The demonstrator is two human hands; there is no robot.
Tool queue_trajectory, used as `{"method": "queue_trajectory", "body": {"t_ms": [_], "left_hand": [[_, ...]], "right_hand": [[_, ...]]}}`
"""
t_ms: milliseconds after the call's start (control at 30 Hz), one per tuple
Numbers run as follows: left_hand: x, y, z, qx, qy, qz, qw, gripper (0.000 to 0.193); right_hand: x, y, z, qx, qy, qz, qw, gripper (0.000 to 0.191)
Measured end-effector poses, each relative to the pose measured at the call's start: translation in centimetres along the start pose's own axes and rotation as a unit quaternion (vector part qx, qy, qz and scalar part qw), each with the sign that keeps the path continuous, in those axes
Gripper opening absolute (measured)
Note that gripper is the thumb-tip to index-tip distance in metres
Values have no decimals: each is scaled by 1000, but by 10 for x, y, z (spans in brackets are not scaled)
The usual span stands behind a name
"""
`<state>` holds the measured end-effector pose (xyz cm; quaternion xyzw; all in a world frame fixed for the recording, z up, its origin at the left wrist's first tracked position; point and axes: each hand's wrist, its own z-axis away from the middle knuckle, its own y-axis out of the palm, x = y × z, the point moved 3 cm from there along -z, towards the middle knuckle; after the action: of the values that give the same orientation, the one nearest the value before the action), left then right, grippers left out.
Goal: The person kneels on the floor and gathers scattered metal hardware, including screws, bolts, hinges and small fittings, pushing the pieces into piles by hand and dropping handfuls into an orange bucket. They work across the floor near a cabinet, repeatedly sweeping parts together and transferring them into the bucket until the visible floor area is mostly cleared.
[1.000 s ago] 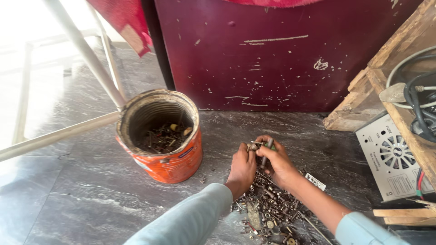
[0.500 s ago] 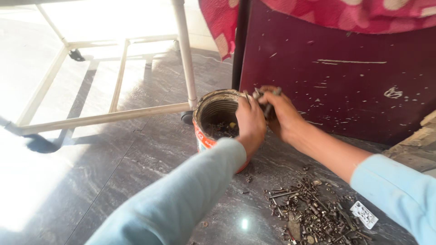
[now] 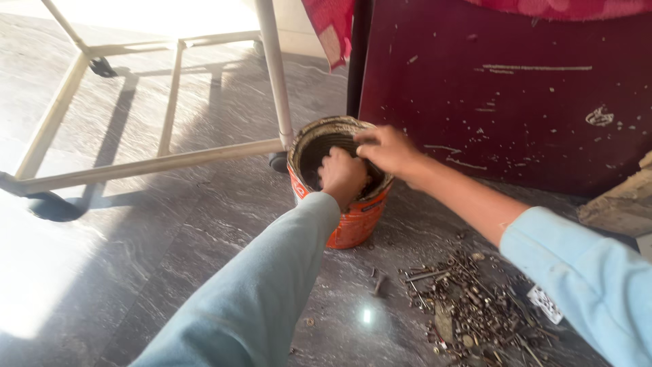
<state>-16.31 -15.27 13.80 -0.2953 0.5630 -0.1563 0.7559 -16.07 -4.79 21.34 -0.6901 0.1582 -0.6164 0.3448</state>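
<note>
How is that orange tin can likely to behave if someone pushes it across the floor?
The orange can stands upright on a flat base, so it would probably slide rather than roll. The polished stone floor looks smooth, so it may slide easily. Both hands, left hand and right hand, are over its open mouth; a push near the rim might tip it.

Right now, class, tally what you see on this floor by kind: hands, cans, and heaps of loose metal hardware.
Hands: 2, left hand and right hand, both at the can's mouth
Orange can: 1
Heap of screws and bolts: 1
Total: 4
</note>
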Motion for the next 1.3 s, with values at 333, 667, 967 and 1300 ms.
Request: {"method": "queue_trajectory", "body": {"t_ms": [333, 667, 967, 1300], "left_hand": [[45, 52, 128, 94, 706, -292, 639, 63], [112, 135, 166, 239, 50, -276, 930, 99], [122, 186, 126, 148, 75, -286, 944, 88], [87, 210, 151, 292, 299, -247, 874, 80]], "right_hand": [[-140, -49, 76, 5, 153, 180, 972, 68], [-294, -61, 168, 98, 273, 168, 942, 102], [-300, -14, 145, 112, 293, 30, 949, 96], [-291, 19, 177, 246, 160, 117, 949, 91]]}}
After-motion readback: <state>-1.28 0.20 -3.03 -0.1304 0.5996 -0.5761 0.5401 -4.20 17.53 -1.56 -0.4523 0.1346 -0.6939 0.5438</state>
